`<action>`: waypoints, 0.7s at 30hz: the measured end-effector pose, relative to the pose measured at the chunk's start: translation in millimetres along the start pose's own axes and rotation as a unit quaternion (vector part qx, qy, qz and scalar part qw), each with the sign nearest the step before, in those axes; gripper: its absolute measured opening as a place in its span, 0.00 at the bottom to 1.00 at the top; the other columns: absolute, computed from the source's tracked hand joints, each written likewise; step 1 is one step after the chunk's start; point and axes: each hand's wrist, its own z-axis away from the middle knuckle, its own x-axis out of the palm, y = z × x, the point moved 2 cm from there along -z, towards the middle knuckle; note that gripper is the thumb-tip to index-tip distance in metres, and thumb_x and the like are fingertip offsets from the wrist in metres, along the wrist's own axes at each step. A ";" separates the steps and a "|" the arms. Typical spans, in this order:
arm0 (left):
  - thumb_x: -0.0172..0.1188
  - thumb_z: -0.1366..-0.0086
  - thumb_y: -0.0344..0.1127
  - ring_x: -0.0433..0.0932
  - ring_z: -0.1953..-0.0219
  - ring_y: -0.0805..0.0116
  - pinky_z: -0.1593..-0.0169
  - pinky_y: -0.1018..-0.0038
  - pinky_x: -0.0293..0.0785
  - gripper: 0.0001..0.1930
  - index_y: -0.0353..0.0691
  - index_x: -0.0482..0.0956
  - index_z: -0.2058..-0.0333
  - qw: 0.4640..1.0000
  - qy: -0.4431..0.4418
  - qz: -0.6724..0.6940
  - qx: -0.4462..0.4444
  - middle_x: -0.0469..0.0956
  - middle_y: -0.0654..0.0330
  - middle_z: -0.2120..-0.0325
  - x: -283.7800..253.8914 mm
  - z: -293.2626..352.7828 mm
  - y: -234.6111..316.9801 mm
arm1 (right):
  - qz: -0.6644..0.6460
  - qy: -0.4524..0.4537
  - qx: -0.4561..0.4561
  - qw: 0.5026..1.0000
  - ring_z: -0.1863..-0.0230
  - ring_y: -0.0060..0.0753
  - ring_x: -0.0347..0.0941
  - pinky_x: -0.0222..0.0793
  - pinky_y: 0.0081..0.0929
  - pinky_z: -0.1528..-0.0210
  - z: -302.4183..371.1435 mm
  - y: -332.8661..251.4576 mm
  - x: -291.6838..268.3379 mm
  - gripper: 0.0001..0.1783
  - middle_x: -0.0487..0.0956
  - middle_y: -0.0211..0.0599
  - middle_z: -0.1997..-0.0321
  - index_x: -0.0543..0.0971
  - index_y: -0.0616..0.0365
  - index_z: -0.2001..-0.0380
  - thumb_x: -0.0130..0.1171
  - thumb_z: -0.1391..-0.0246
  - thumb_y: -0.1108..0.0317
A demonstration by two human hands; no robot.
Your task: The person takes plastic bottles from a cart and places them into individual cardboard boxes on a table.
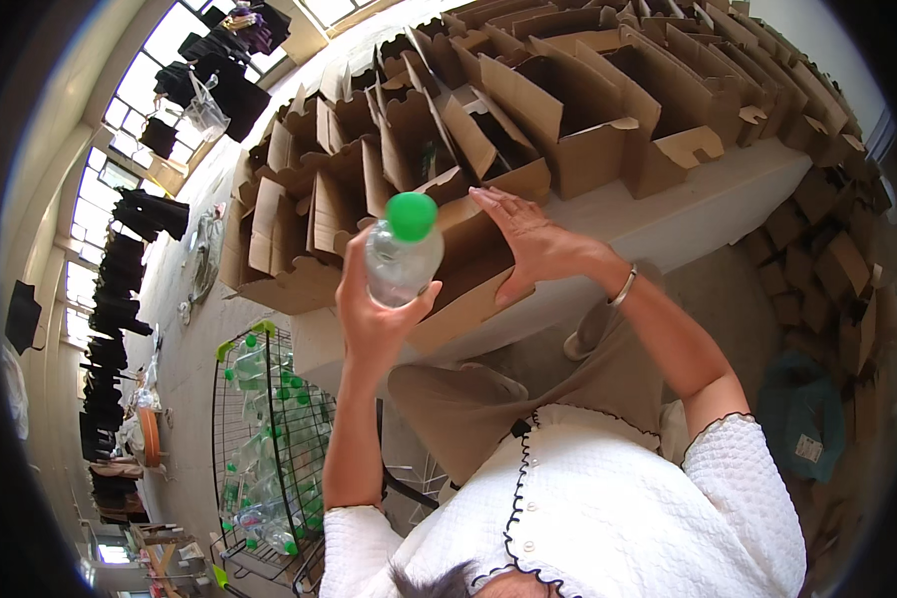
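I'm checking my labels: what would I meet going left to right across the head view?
Black hanging item → wire basket → left hand around the green-capped bottle → right hand → wrist bracelet → teal plastic bundle.

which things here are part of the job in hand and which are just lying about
Likely part of the job:
- clear plastic bottle with green cap, in the left hand
- open brown cardboard box by the right hand
- rows of brown cardboard boxes
- black wire basket of green-capped bottles

Seemingly just around:
- black hanging cloth
- blue-green plastic bag
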 end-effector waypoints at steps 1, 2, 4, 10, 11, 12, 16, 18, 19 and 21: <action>0.79 0.52 0.30 0.81 0.51 0.66 0.47 0.67 0.78 0.36 0.40 0.72 0.43 0.999 -0.041 -0.012 -0.002 0.81 0.56 0.53 7.6 -8.6 -6.4 | 0.003 -0.001 0.005 1.000 0.18 0.52 0.39 0.39 0.42 0.19 1.7 0.6 -0.5 0.78 0.49 0.51 0.20 0.43 0.63 0.23 0.83 0.70 0.49; 0.78 0.52 0.30 0.81 0.52 0.66 0.47 0.68 0.78 0.36 0.40 0.72 0.43 0.996 -0.083 -0.027 -0.001 0.81 0.56 0.54 13.7 -15.7 -12.2 | 0.004 0.002 0.010 1.000 0.18 0.53 0.40 0.39 0.41 0.19 3.0 0.7 -1.8 0.79 0.49 0.52 0.20 0.43 0.63 0.23 0.83 0.71 0.48; 0.77 0.51 0.30 0.83 0.53 0.64 0.49 0.67 0.78 0.35 0.40 0.73 0.43 0.984 -0.123 -0.125 -0.027 0.83 0.54 0.57 21.0 -18.6 -24.1 | 0.002 0.010 0.010 1.000 0.19 0.53 0.41 0.39 0.41 0.20 2.8 0.0 1.8 0.79 0.49 0.53 0.20 0.43 0.65 0.24 0.83 0.70 0.47; 0.76 0.53 0.31 0.83 0.52 0.51 0.46 0.62 0.76 0.35 0.40 0.74 0.44 0.954 -0.206 -0.209 -0.065 0.84 0.49 0.57 34.4 -29.2 -19.7 | 0.005 0.021 0.023 1.000 0.19 0.54 0.42 0.38 0.43 0.19 4.7 -0.5 5.1 0.79 0.50 0.55 0.20 0.42 0.65 0.23 0.82 0.70 0.45; 0.76 0.53 0.31 0.83 0.51 0.50 0.46 0.62 0.76 0.35 0.39 0.74 0.44 0.951 -0.224 -0.202 -0.070 0.84 0.47 0.57 34.7 -33.6 -18.2 | 0.003 0.025 0.022 0.999 0.19 0.54 0.42 0.38 0.43 0.19 4.5 0.9 6.1 0.79 0.50 0.56 0.20 0.42 0.65 0.23 0.82 0.70 0.45; 0.76 0.53 0.32 0.83 0.51 0.50 0.46 0.62 0.76 0.35 0.38 0.74 0.44 0.943 -0.240 -0.213 -0.083 0.84 0.47 0.57 36.5 -36.3 -17.0 | 0.000 0.029 0.021 0.999 0.19 0.54 0.42 0.38 0.43 0.19 4.5 2.0 6.7 0.79 0.50 0.56 0.20 0.42 0.65 0.23 0.82 0.70 0.45; 0.75 0.51 0.37 0.83 0.52 0.46 0.47 0.58 0.75 0.35 0.37 0.72 0.44 0.924 -0.285 -0.232 -0.105 0.84 0.44 0.60 38.7 -39.2 -23.2 | -0.004 0.033 0.021 0.999 0.19 0.53 0.42 0.39 0.43 0.20 5.8 3.8 7.7 0.80 0.50 0.57 0.21 0.43 0.66 0.24 0.82 0.71 0.43; 0.74 0.49 0.40 0.83 0.53 0.44 0.48 0.56 0.75 0.35 0.36 0.71 0.44 0.921 -0.297 -0.220 -0.120 0.84 0.42 0.61 38.1 -38.5 -34.1 | -0.003 0.038 0.013 0.999 0.19 0.52 0.42 0.38 0.43 0.20 4.2 4.6 8.4 0.82 0.51 0.58 0.21 0.44 0.69 0.24 0.83 0.73 0.41; 0.73 0.48 0.40 0.82 0.52 0.43 0.48 0.56 0.75 0.35 0.36 0.70 0.43 0.919 -0.303 -0.211 -0.138 0.83 0.41 0.60 37.9 -38.1 -39.0 | -0.003 0.036 0.017 0.999 0.19 0.53 0.43 0.39 0.44 0.20 3.5 5.4 8.1 0.81 0.51 0.58 0.21 0.44 0.68 0.24 0.83 0.72 0.42; 0.72 0.47 0.40 0.82 0.51 0.42 0.48 0.56 0.75 0.35 0.34 0.69 0.43 0.908 -0.324 -0.211 -0.160 0.83 0.40 0.60 39.7 -34.9 -51.7 | -0.004 0.029 0.027 0.999 0.20 0.54 0.45 0.42 0.44 0.21 3.3 3.9 7.3 0.80 0.53 0.57 0.22 0.43 0.66 0.24 0.83 0.70 0.45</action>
